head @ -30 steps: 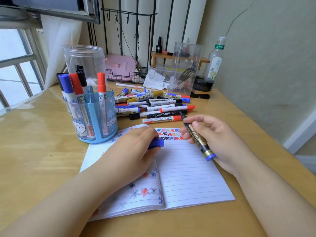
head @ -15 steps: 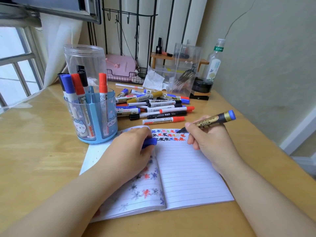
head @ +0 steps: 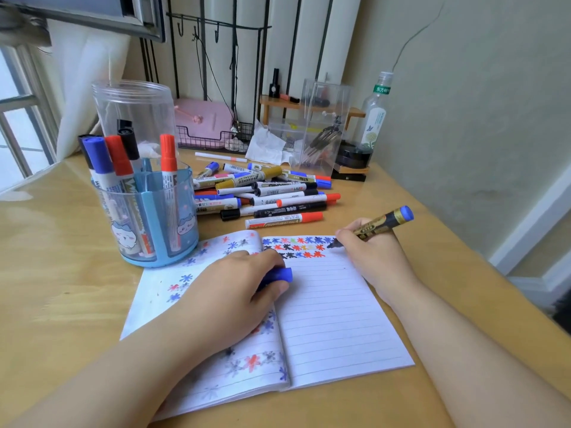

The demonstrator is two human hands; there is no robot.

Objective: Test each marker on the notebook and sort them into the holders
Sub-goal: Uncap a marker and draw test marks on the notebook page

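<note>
Head view: marker tip on the page, cap in my other hand.

My right hand (head: 375, 257) pinches the black-and-gold marker with a blue end (head: 378, 225), tip touching the top of the right page of the open lined notebook (head: 333, 329), beside the rows of colour blots. My left hand (head: 238, 291) rests on the notebook's fold, fingers curled round the blue cap (head: 278, 274). Blue compartmented holder (head: 148, 220) stands just beyond the left page with capped markers upright (five that I can count). Loose marker pile (head: 265, 193) lies on the wooden desk (head: 61, 273) behind the notebook.
</note>
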